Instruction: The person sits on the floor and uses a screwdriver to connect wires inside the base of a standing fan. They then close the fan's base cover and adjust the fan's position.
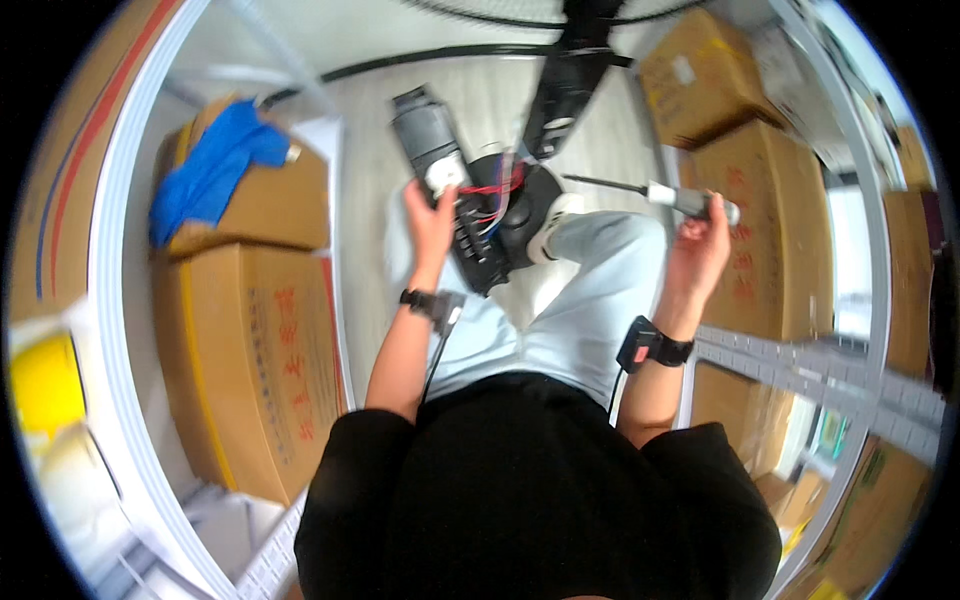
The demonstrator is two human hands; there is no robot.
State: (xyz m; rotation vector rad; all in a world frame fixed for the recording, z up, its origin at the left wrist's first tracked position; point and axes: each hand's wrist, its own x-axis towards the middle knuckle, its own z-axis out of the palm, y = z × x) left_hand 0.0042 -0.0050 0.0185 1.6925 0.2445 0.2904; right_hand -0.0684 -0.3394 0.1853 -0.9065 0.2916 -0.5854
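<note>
My left hand [432, 228] is closed on a long black plastic housing [425, 130], which slants across my left knee. A whitish round part sits on the housing beside my thumb. Red and other coloured wires [492, 189] run from it toward a black rounded base [532, 205] on the floor between my feet. Raised to the right, my right hand [698, 255] grips a screwdriver [680, 199] by its grey and white handle. Its dark shaft points left, toward the base, and its tip touches nothing.
A black fan pole [570, 85] and a wire fan guard [480, 14] stand ahead. Shelves with cardboard boxes [262, 360] flank me on the left, and more boxes [765, 235] on the right. A blue cloth [215, 170] lies on a left box.
</note>
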